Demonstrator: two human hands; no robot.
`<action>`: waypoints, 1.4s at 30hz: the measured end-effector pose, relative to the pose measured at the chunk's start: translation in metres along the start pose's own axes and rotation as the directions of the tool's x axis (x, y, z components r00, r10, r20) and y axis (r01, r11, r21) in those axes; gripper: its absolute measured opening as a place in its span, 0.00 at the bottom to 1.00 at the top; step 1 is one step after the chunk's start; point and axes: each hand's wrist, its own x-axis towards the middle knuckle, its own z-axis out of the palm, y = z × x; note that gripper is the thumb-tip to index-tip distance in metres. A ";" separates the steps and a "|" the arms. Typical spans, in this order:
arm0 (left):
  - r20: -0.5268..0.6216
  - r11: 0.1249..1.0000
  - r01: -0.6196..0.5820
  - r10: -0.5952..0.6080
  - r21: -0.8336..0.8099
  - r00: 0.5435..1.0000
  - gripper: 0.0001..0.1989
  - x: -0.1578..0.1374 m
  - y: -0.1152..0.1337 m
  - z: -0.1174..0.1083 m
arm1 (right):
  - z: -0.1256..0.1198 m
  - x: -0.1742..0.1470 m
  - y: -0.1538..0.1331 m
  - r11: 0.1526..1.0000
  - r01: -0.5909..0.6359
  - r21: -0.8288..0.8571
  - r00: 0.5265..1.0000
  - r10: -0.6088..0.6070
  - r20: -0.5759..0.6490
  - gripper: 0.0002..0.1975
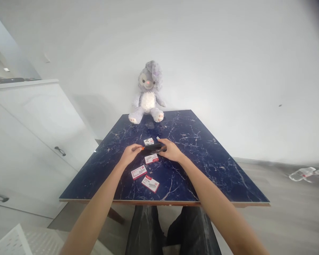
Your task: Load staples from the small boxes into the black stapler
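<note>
Both hands hold a black stapler (152, 147) level, a little above the table, with an orange part at its left end. My left hand (130, 153) is closed on that orange end, thumb and fingers pinched. Around the right end wraps my right hand (171, 150), also closed; a small pale piece shows by its fingertips, too small to name. Just behind the stapler is a small white box (149, 141). In front lie three red-and-white staple boxes: one close below the stapler (151, 159), another to the left (139, 172), and the nearest one, turned at an angle (150, 183).
A dark blue marbled table (202, 159) spans the space before me. At its back edge a grey plush toy (148, 94) sits against the wall. White cabinets (37, 141) stand on the left, a white perforated basket (13, 241) below. Clear plastic bottles (303, 174) lie on the floor at right.
</note>
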 end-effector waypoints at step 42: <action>-0.051 0.979 -0.051 0.062 0.197 0.997 0.14 -0.007 0.003 0.000 | -0.039 0.001 -0.002 0.976 -0.129 -0.177 0.991 0.121 -0.058 0.12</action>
